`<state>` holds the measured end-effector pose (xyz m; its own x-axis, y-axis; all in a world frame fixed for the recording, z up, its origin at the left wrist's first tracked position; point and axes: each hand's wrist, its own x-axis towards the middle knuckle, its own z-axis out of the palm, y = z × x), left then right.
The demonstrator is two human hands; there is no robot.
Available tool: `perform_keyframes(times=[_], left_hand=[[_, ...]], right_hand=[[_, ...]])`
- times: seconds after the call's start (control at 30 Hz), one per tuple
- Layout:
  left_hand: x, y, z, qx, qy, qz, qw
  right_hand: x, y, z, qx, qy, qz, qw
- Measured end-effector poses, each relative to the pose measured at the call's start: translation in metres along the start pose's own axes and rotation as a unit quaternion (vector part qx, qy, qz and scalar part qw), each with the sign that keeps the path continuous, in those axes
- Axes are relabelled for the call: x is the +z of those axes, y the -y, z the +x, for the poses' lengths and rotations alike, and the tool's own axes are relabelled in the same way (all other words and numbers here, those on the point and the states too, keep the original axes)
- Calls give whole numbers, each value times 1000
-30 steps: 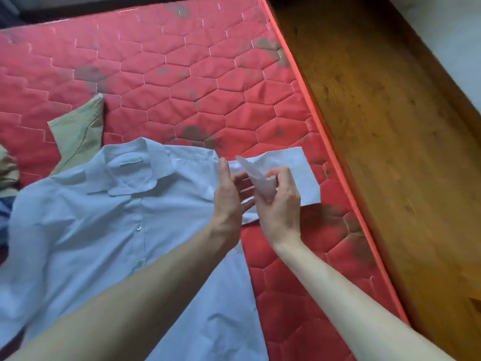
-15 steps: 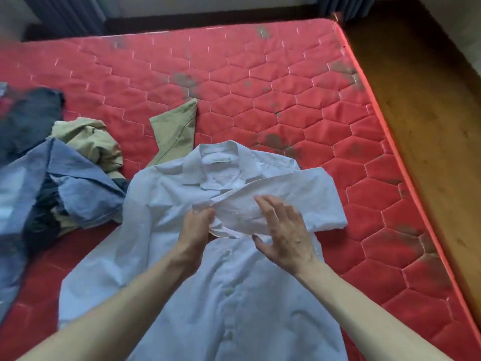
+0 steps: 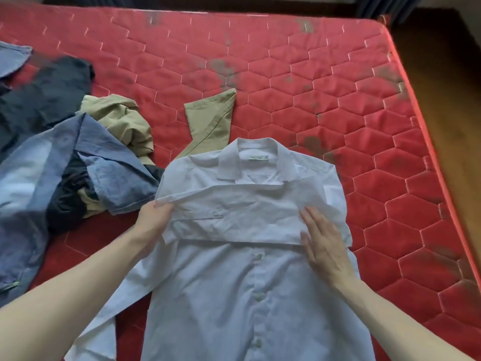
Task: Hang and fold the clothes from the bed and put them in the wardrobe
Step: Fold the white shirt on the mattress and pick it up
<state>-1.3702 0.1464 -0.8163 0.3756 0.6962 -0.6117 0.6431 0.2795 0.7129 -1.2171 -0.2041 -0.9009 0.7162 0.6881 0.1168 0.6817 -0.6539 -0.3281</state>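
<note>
A pale blue button-up shirt (image 3: 229, 295) lies face up on the red quilted mattress (image 3: 312, 87), collar away from me. Its right sleeve (image 3: 234, 212) is folded across the chest. My left hand (image 3: 153, 222) grips the cuff end of that sleeve at the shirt's left side. My right hand (image 3: 325, 246) lies flat with straight fingers on the fold at the shirt's right side. The other sleeve trails off toward the lower left.
A heap of clothes sits at the left: a blue denim shirt (image 3: 52, 178), a dark navy garment (image 3: 44, 95) and a khaki piece (image 3: 122, 121). A khaki corner (image 3: 210, 118) pokes out behind the collar. Wooden floor (image 3: 447, 100) runs along the mattress's right edge.
The sleeve went from lifted at the shirt's right side to laid across the chest. My left hand has drawn its cuff leftward; my right hand flattened onto the fold. The view swung left.
</note>
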Motion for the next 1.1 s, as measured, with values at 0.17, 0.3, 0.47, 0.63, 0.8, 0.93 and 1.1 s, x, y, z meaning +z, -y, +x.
perform_keyframes(times=[0.17, 0.3, 0.47, 0.63, 0.8, 0.93, 1.1], left_hand=[[2, 12, 13, 14, -7, 8, 1000], [8, 13, 14, 26, 14, 22, 999], [19, 8, 14, 31, 15, 42, 999], [25, 8, 23, 36, 32, 42, 998], [32, 14, 32, 74, -12, 69, 995], [37, 13, 30, 158, -74, 152, 973], [36, 15, 29, 192, -104, 233, 948]], right_hand=[[-18, -34, 54, 208, -151, 59, 965], [-36, -73, 97, 206, 68, 54, 975], [-44, -86, 124, 53, 211, -137, 966], [-55, -98, 129, 101, 132, -154, 974], [-68, -123, 127, 260, 109, -163, 946], [-63, -126, 122, 308, 104, -120, 938], [-43, -95, 98, 163, -17, -71, 984]])
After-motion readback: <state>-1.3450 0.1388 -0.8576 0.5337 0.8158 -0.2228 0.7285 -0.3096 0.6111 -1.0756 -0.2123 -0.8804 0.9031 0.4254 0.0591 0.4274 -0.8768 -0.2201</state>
